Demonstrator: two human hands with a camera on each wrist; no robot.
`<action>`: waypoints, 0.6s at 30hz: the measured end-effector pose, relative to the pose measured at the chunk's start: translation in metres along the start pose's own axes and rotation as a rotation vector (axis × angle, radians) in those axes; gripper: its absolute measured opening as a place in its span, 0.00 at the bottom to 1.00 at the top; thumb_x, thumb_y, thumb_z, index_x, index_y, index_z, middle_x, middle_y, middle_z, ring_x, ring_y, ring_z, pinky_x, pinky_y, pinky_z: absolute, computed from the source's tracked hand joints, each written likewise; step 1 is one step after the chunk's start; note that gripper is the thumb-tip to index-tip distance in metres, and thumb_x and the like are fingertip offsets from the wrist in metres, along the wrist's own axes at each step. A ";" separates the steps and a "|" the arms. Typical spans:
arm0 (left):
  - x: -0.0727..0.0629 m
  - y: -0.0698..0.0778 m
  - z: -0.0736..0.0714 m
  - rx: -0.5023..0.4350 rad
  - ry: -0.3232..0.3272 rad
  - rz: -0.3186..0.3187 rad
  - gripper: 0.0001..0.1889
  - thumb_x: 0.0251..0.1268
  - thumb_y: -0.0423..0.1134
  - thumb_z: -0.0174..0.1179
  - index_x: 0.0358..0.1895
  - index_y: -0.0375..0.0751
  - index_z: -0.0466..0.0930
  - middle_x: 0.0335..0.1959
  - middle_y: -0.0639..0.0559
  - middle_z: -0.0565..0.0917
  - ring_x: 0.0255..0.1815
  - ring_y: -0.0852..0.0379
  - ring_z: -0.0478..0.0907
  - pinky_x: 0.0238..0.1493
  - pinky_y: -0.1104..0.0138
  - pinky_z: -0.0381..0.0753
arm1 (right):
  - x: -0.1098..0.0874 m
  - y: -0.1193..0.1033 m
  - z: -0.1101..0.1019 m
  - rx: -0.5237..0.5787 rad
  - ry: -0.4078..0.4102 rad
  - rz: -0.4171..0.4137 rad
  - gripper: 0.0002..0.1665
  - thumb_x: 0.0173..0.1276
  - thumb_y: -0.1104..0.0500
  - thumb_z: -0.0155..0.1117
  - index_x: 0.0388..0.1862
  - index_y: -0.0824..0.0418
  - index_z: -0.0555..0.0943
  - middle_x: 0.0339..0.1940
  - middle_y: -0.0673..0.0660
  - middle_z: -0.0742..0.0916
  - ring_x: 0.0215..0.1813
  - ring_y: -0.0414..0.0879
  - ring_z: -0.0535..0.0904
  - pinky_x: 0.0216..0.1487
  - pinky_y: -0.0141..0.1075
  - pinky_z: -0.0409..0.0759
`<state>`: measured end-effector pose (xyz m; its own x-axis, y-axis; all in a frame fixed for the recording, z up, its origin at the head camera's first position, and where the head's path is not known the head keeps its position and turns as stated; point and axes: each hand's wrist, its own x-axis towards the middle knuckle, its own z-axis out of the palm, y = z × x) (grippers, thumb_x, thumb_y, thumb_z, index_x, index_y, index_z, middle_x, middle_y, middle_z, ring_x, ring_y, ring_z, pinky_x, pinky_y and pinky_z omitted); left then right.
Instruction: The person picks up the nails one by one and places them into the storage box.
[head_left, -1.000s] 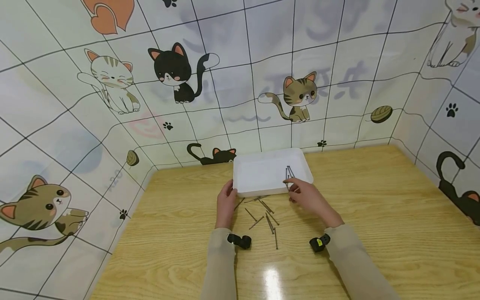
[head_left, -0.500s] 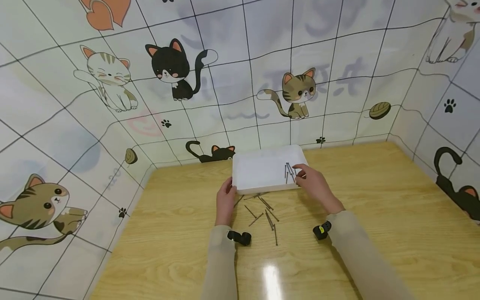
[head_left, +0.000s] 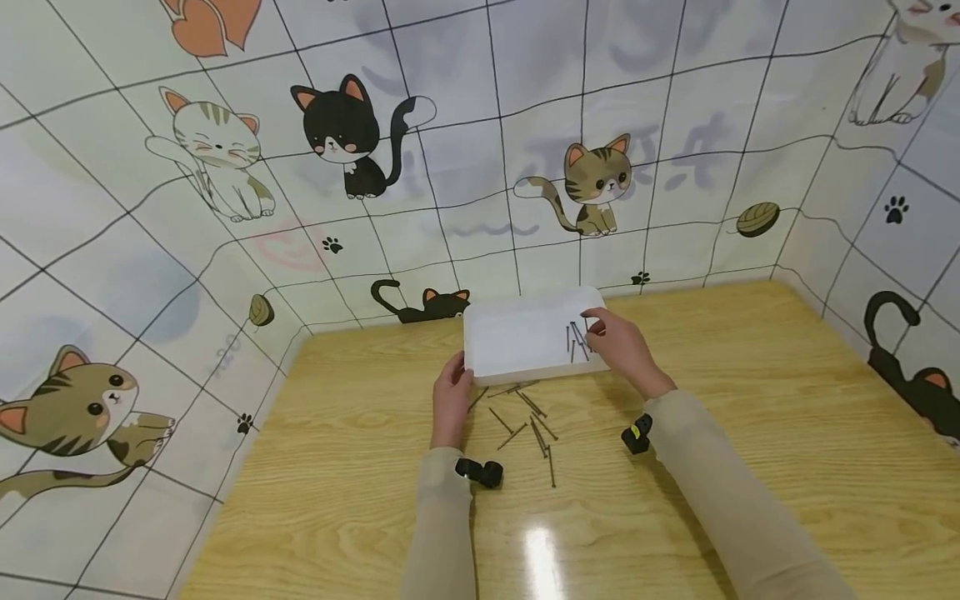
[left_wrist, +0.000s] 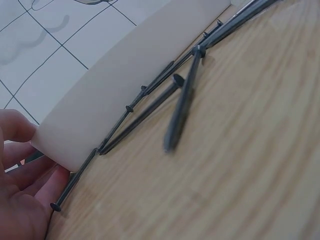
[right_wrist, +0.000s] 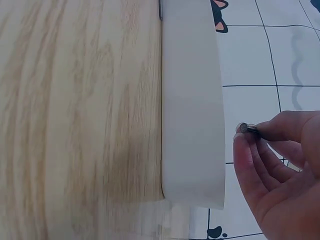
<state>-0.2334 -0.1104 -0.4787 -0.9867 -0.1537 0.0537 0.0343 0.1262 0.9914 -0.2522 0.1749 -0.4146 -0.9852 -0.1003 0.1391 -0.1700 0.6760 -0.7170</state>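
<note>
The person's right hand [head_left: 624,343] pinches a slim, dark grey metal nail with a flat round head [right_wrist: 251,128] between thumb and fingertips, above the right end of a shallow white rectangular tray [head_left: 510,342]; the head pokes out past the fingertips, the far end is hidden, and whether it touches the tray floor cannot be told. The left hand [head_left: 452,408] holds the tray's near left corner, thumb and fingers bent about it.

A small group of slender grey nails [head_left: 577,335] lies inside the tray at its right end; a scattering of loose dark metal nails [left_wrist: 140,117] lies on the pale wood-grain tabletop [head_left: 337,467] in front, several crossing or touching one another, some just beside the tray's near wall.

Each nail is likely light, stiff and hard to damage, though its narrow smooth shaft may roll or turn in the fingers (the tip may also prick); a pinch across the middle of the shaft should balance best, while a hold just under the head gives a stop against slipping. Where shafts cross, lifting one may drag its neighbour; the tray looks like thin plastic, light enough to slide if nudged, so a corner makes a sound place to steady it.
</note>
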 end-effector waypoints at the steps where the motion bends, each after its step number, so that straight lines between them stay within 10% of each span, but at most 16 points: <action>1: 0.000 0.000 0.000 -0.003 -0.002 0.001 0.22 0.65 0.40 0.48 0.63 0.47 0.65 0.59 0.51 0.70 0.58 0.55 0.65 0.58 0.60 0.63 | 0.002 -0.001 0.001 -0.002 0.001 -0.001 0.24 0.65 0.60 0.50 0.61 0.59 0.67 0.41 0.60 0.80 0.38 0.52 0.77 0.29 0.39 0.73; 18: 0.002 0.000 -0.001 -0.003 0.014 0.003 0.21 0.64 0.39 0.49 0.62 0.45 0.66 0.57 0.51 0.72 0.56 0.57 0.68 0.56 0.61 0.65 | 0.033 -0.007 0.037 0.085 -0.134 0.078 0.23 0.64 0.64 0.50 0.59 0.64 0.68 0.35 0.60 0.81 0.30 0.51 0.79 0.29 0.37 0.74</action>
<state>-0.2350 -0.1112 -0.4783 -0.9842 -0.1674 0.0580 0.0373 0.1238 0.9916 -0.2841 0.1405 -0.4303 -0.9887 -0.1499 -0.0076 -0.0883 0.6218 -0.7781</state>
